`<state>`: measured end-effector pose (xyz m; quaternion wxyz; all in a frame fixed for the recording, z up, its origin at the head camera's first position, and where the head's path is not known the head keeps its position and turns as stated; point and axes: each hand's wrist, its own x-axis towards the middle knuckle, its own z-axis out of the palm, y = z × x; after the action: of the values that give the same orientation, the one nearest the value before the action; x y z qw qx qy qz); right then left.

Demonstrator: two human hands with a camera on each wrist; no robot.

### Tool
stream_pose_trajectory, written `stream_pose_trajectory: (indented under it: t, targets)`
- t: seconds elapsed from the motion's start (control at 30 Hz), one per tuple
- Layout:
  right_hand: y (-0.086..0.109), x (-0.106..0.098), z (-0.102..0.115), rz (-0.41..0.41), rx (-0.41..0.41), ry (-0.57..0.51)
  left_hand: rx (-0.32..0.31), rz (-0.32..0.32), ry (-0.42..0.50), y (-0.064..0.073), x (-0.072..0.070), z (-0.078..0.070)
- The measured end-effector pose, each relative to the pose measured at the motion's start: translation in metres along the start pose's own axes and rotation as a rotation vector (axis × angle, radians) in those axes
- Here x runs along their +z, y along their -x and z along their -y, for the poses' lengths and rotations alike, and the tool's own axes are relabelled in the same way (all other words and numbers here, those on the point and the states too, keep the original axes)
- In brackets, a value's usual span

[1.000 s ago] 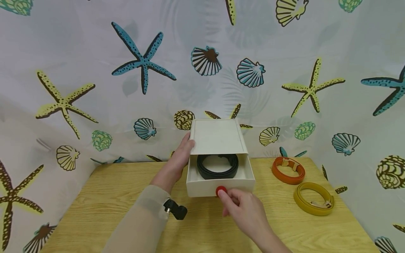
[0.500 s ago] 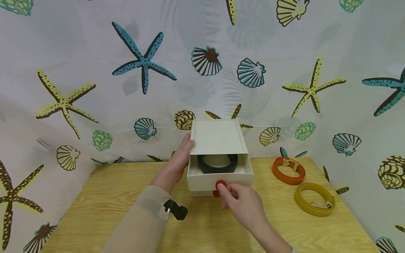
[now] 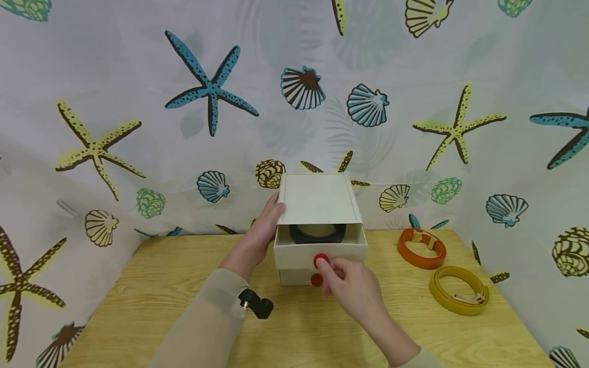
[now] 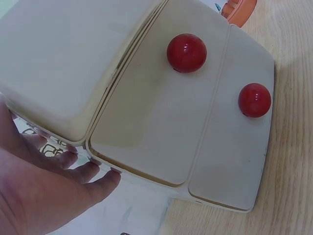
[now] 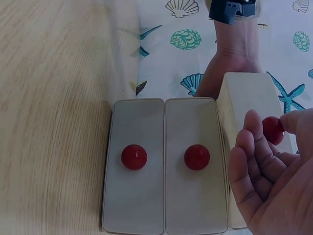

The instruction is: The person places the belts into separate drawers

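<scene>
A small white drawer cabinet (image 3: 317,197) stands on the table. Its top drawer (image 3: 294,255) sticks partway out, with a coiled black belt (image 3: 317,237) inside, the rear of it hidden under the cabinet top. My right hand (image 3: 356,291) pinches that drawer's red knob (image 5: 274,130) between thumb and finger. My left hand (image 3: 264,225) rests against the cabinet's left side, its fingertips (image 4: 110,181) along the edge in the left wrist view. Two lower drawers (image 5: 134,205) sit flush, each bearing a round red knob (image 5: 196,157).
To the right on the wooden table (image 3: 184,286) lie a coiled orange belt (image 3: 421,260) and, nearer, a coiled yellow belt (image 3: 448,301). A cloth printed with starfish and shells (image 3: 230,153) hangs behind the cabinet and at both sides.
The top drawer has slid inward, pushed by my right hand at its knob. Less of the black belt shows, and a lower drawer with its knob has come into sight. My left hand stays put.
</scene>
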<state>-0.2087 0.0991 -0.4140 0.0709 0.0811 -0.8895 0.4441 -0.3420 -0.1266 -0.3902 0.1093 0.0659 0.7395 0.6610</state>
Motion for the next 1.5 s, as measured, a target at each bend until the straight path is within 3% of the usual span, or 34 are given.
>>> stream_pose_trajectory:
  t: [0.77,1.5]
  targets:
    - [-0.021,0.003,0.0,-0.02,0.0,-0.009,0.018,0.002,0.012,-0.001,0.0,0.001]
    - [-0.038,0.005,-0.003,-0.029,0.009,0.001,-0.012,-0.018,0.043,0.0,0.0,-0.002]
